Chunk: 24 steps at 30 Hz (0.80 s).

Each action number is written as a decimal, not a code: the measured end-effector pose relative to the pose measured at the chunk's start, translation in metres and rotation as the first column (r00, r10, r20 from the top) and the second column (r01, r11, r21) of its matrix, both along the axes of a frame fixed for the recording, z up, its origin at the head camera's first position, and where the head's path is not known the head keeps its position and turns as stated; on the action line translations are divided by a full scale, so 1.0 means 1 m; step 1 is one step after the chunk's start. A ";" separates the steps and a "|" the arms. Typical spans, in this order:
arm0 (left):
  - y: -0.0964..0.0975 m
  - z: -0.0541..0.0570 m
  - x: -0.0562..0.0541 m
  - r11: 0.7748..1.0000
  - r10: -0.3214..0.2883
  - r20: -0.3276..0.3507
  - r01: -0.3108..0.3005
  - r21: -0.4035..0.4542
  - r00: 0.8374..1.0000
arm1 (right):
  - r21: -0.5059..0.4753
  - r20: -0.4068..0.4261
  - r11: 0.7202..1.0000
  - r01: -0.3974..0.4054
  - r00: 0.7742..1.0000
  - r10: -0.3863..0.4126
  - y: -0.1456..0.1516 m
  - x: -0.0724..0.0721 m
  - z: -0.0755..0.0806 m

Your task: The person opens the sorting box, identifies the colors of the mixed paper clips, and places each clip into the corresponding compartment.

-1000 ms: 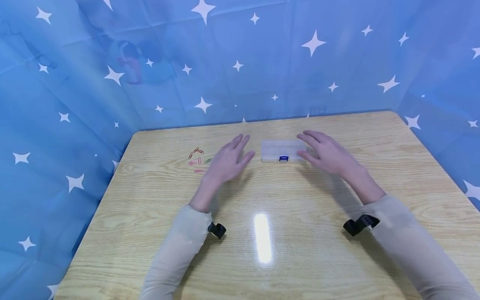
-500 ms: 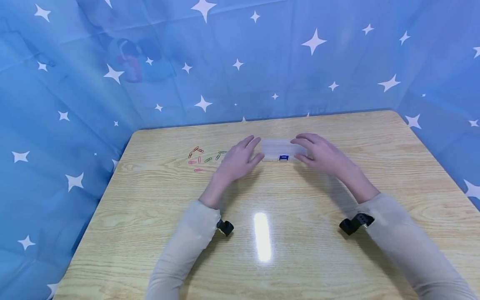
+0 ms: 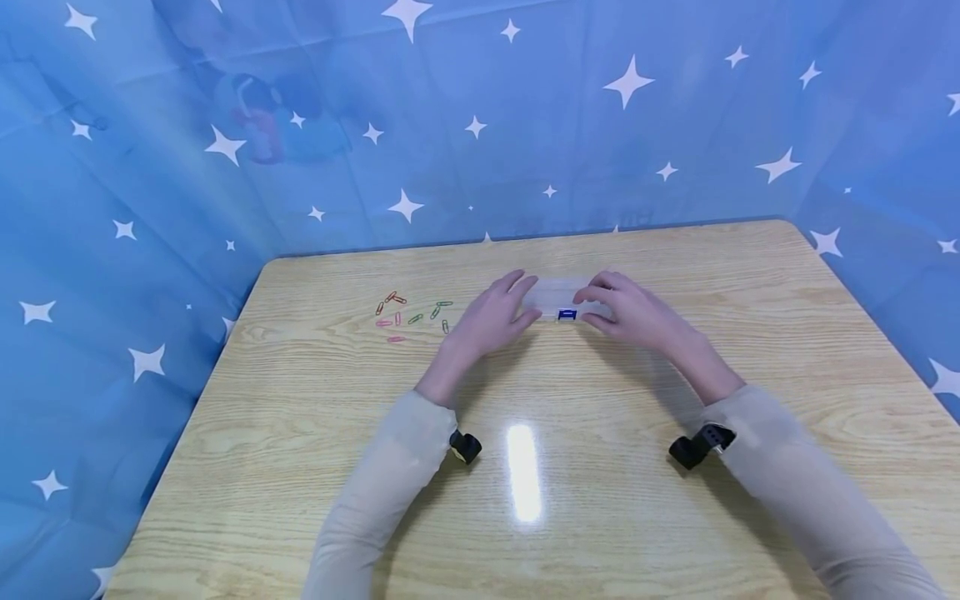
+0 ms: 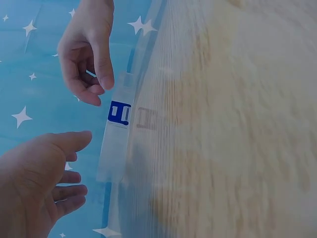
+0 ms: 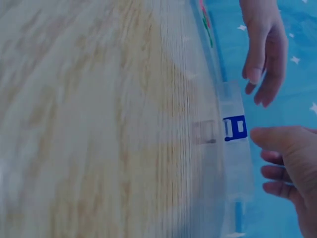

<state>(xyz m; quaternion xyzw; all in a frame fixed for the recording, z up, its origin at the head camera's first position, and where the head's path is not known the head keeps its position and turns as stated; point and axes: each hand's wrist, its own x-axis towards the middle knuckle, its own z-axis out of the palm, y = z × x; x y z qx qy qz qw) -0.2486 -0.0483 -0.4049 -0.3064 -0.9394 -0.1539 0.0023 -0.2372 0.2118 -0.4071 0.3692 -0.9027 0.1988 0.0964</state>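
Note:
A clear plastic case [image 3: 553, 292] with a blue latch [image 3: 567, 315] on its front lies near the far edge of the wooden table. My left hand [image 3: 495, 317] hovers by the case's left end, fingers loosely spread and holding nothing. Over its right end is my right hand [image 3: 632, 312], thumb and fingers bent and apart, the thumb near the latch. In the left wrist view, both hands sit above the case front [image 4: 114, 144] with space between them. The right wrist view puts the right thumb [image 5: 270, 138] close to the latch.
Several paper clips, some red [image 3: 391, 297], some pink [image 3: 384, 323] and some green [image 3: 416, 319], lie scattered on the table [image 3: 300, 400] left of the case. A blue curtain [image 3: 450, 125] with white stars hangs behind the table's far edge.
Both hands have drawn inward over the case, left hand moving right and right hand moving left. More green paper clips are uncovered. The case has stayed put.

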 end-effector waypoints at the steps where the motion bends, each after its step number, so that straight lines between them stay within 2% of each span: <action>1: 0.001 0.000 -0.001 1.000 0.000 0.003 0.000 -0.005 1.000 | 0.001 0.008 1.000 -0.003 1.000 0.003 -0.001 0.000 0.000; 10: 0.008 -0.005 -0.011 0.999 0.002 0.042 0.000 -0.048 0.999 | -0.008 0.032 0.999 -0.038 0.999 0.039 -0.006 -0.005 -0.006; 14: 0.009 -0.009 -0.014 0.999 -0.010 0.058 0.012 -0.039 0.998 | 0.000 0.055 0.999 -0.032 0.998 0.032 -0.008 -0.006 -0.006; 24: 0.014 -0.017 -0.020 0.999 -0.009 0.022 0.010 -0.048 1.000 | -0.015 0.066 1.000 -0.004 0.998 0.005 -0.010 -0.011 -0.008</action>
